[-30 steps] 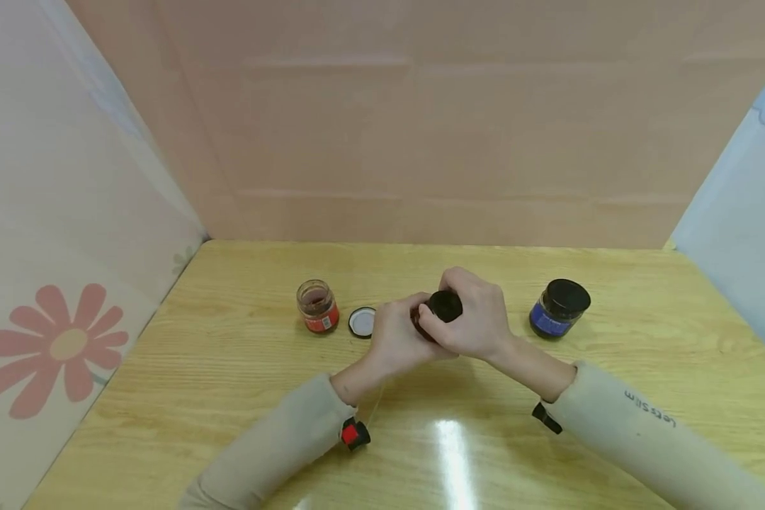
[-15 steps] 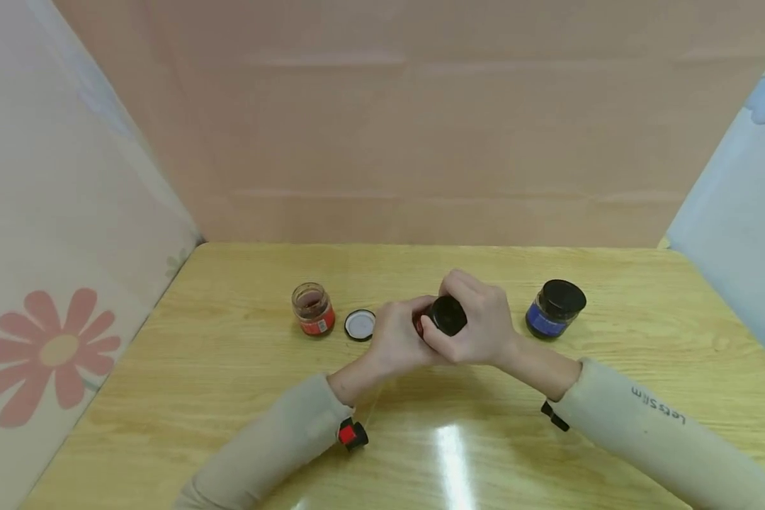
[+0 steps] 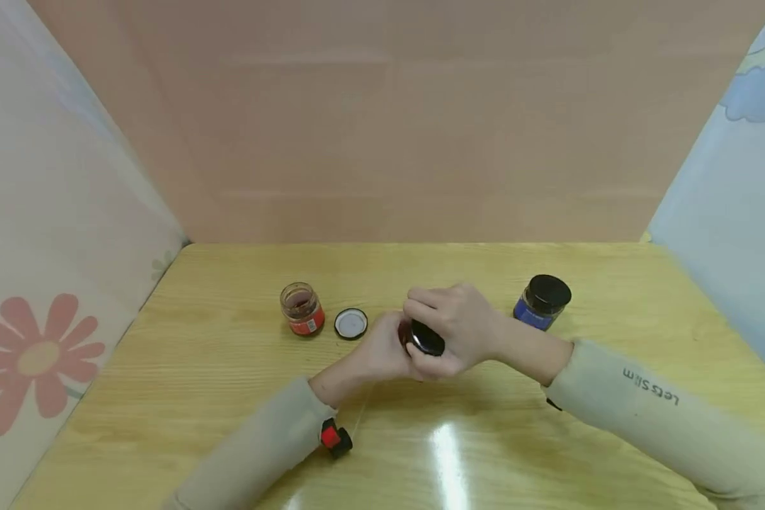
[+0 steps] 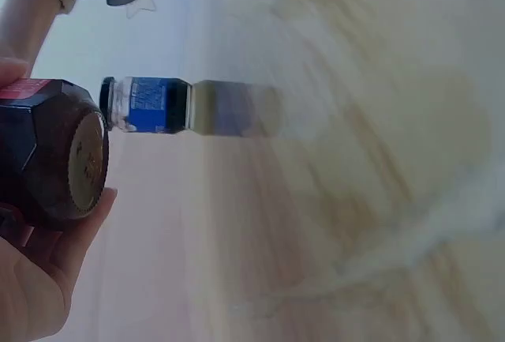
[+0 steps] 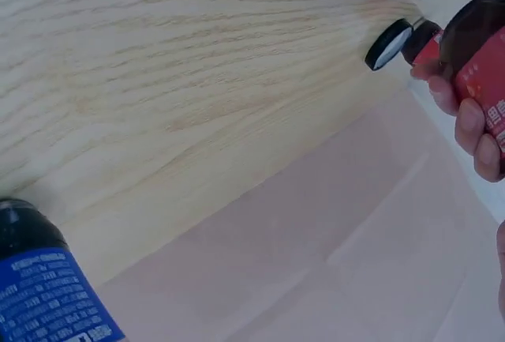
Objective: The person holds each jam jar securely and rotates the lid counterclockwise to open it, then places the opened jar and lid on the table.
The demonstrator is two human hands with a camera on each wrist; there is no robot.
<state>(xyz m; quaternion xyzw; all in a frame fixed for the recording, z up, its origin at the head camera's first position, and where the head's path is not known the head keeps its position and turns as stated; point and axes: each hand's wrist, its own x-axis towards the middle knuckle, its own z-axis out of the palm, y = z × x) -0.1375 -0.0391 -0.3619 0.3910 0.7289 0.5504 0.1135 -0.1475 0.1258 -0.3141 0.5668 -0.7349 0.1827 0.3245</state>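
Your left hand [image 3: 382,348] is grasping a dark, red-labelled glass jar [image 4: 49,152], your right hand [image 3: 454,326] its apparently unremoved black lid [image 3: 428,338], between an already opened clear-glass jar [image 3: 302,310] and a still-capped blue-labelled jar [image 3: 542,303] nearer the bench's [image 3: 229,354] right edge.

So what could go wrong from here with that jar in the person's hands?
The dark glass jar with a red label could slip: the left hand holds it above the yellow wood-grained table, its base uncovered.

The right hand grips its round black lid; if that came loose suddenly, the tilted jar might spill.

The open clear-glass jar with a red label stands near the left hand, so a knock could tip it over.
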